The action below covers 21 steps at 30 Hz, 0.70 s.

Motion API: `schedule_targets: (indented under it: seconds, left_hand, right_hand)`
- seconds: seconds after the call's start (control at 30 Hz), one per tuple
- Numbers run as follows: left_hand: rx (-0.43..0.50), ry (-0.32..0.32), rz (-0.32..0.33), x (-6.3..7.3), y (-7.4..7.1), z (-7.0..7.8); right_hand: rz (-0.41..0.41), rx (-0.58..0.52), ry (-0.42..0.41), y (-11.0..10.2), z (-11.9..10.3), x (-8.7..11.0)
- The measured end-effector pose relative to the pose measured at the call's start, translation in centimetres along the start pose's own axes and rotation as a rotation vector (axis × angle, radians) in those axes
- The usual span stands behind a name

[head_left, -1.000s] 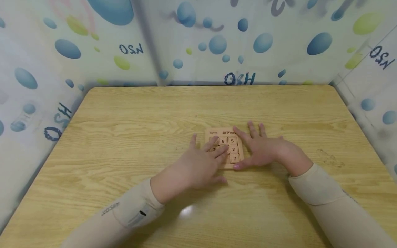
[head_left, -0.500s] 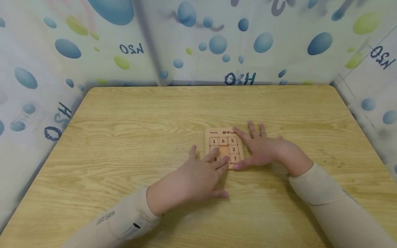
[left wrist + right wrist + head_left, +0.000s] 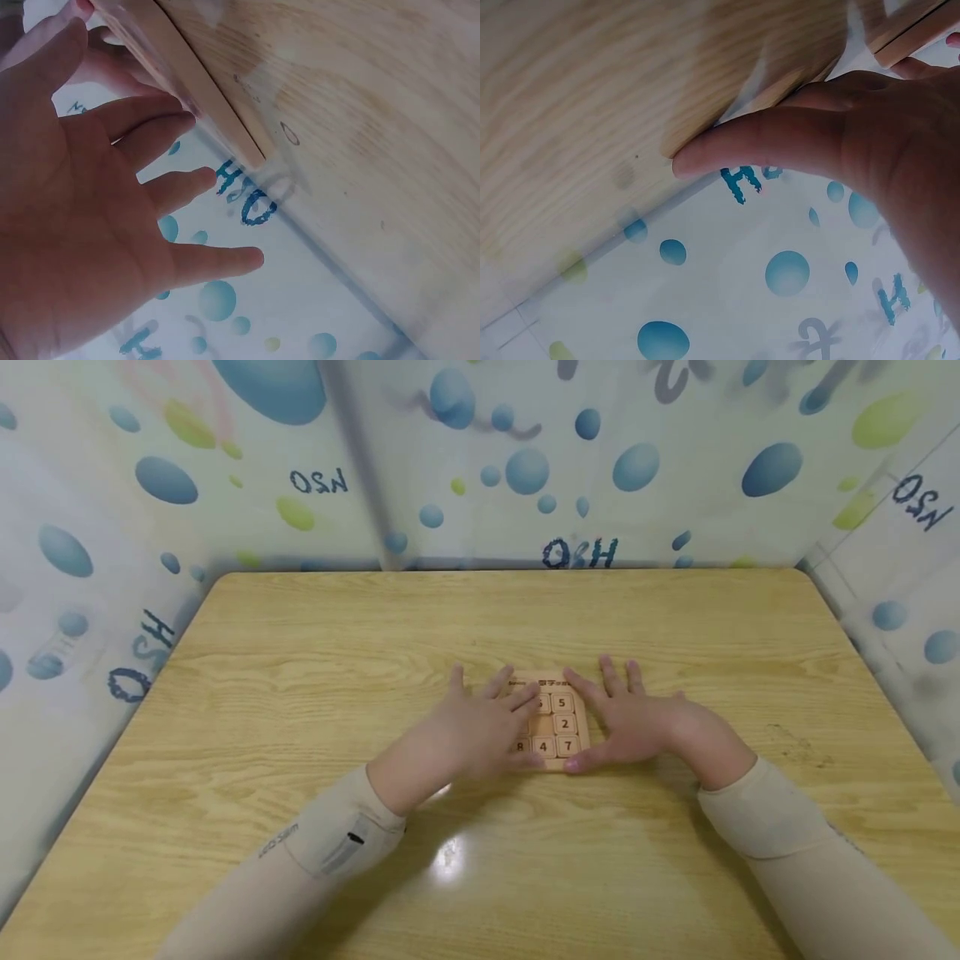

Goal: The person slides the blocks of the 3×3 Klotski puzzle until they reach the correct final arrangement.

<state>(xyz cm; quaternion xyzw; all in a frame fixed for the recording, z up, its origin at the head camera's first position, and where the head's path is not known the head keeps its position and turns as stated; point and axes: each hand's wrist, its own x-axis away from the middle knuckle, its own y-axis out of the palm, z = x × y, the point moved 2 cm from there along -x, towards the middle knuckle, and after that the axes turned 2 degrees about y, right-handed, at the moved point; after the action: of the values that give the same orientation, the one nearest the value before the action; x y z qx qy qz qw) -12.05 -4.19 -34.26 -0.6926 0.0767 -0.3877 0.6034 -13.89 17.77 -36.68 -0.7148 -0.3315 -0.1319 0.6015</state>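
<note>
A wooden number sliding puzzle [image 3: 542,763] lies flat on the table in the head view. Tiles 5, 2, 7 and 4 show clearly, and the centre slot is bare. My left hand [image 3: 480,731] spreads over its left side with straight fingers. The index fingertip overlaps the 6 tile, and the thumb lies near the front edge. Tiles at the left are partly or fully hidden beneath this hand. My right hand [image 3: 630,722] rests at the right side, index finger at the far corner and thumb at the near corner. The left wrist view shows the puzzle's edge [image 3: 210,86] beside my fingertips.
The puzzle sits near the middle of a wood-grain table [image 3: 360,635]. Behind and beside it hangs a pale sheet [image 3: 480,460] with blue and green spots. Light sleeves [image 3: 315,852] cover both forearms.
My left hand first drew back toward the near row, then moved forward to the upper left. The bottom-middle slot now shows the 4 tile and the centre is bare. My right hand stays put.
</note>
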Motion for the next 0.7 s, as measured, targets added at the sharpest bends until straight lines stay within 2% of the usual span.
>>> schedule_targets:
  seconds: [0.27, 0.57, 0.7]
  left_hand:
    - [-0.019, 0.023, -0.008, 0.3, 0.5, 0.5]
    - [-0.059, 0.022, -0.048, 1.9, 1.3, 2.2]
    - [-0.073, 0.029, -0.015, 2.1, 0.9, 2.7]
  right_hand:
    - [0.0, -0.002, 0.001, 0.1, 0.1, -0.2]
    - [0.002, -0.013, 0.004, 0.2, 0.1, -0.1]
    - [0.001, -0.01, 0.009, 0.2, 0.1, -0.1]
